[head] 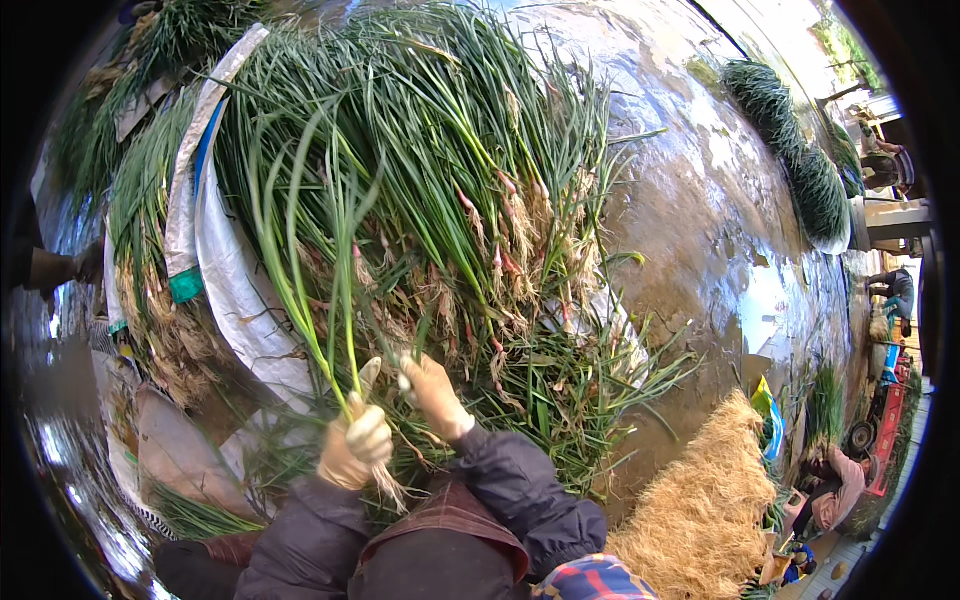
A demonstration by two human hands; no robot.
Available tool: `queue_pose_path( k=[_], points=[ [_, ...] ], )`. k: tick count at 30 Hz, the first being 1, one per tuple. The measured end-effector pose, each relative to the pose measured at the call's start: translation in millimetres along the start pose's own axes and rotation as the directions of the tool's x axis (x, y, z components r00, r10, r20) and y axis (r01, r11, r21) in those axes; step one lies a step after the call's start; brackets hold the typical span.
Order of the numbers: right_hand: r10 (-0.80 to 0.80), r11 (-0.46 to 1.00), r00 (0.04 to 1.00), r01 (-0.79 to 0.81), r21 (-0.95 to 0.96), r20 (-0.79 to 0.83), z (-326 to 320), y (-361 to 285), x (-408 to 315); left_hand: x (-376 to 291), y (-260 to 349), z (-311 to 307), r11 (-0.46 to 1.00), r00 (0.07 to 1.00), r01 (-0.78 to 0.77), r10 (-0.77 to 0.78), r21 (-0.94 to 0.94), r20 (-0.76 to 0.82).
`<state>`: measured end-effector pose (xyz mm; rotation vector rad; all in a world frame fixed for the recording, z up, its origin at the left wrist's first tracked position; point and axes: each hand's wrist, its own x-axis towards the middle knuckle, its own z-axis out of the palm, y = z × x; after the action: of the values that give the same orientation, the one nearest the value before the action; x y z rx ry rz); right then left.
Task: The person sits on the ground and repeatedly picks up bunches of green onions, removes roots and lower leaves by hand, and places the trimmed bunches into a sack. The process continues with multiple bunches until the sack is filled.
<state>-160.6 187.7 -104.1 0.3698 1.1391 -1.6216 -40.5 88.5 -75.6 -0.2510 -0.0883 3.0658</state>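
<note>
Both my hands are in pale gloves, low in the picture at centre-left. My left hand (357, 444) is closed around several long-leaved green onion plants (309, 319); their leaves rise up and to the left and their pale roots hang below the fist. My right hand (435, 394) is just to the right, fingers bent and pinched at a thin green leaf beside the held plants. A large heap of green onions (420, 172) with pinkish bulbs and stringy roots lies beyond the hands on white sheeting (244, 307).
Loose leaves (555, 397) litter the ground beside the heap. A pile of straw-coloured roots (697, 502) lies at lower right. More onions (150, 277) lie on the left. Beyond wet ground stands a long green bundle (795, 150). A person (840, 487) crouches at far right.
</note>
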Motion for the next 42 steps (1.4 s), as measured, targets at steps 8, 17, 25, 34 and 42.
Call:
queue_pose_path(
  k=[8, 17, 25, 34, 42],
  points=[
    [-0.815, -0.004, 0.579, -0.049, -0.999, -0.025, -72.3, -39.9, -33.0, 26.0, 18.2, 12.8, 0.753, 0.800, 0.149, 0.289, 0.641, -0.526],
    [-0.376, 0.379, 0.927, 0.157, -0.912, 0.004, -60.8, 2.6, -53.4, 83.6, -43.5, -16.2, 0.670, 0.773, 0.118, 0.401, 0.733, -0.492],
    [-0.828, 0.057, 0.560, 0.117, -0.991, 0.018, -98.5, -70.5, 1.1, 39.2, -22.9, -11.4, 0.639, 0.680, 0.341, 0.338, 0.689, -0.650],
    [-0.537, 0.571, 0.837, 0.268, -0.776, -0.106, -55.0, -5.8, -46.5, 70.9, -28.0, -14.7, 0.666, 0.715, 0.262, 0.352, 0.699, -0.604],
    [-0.724, 0.406, 0.657, 0.160, -0.900, -0.210, -94.9, -33.0, -0.3, 34.8, -17.3, -9.2, 0.669, 0.541, -0.144, 0.670, 0.729, -0.508]
  ],
)
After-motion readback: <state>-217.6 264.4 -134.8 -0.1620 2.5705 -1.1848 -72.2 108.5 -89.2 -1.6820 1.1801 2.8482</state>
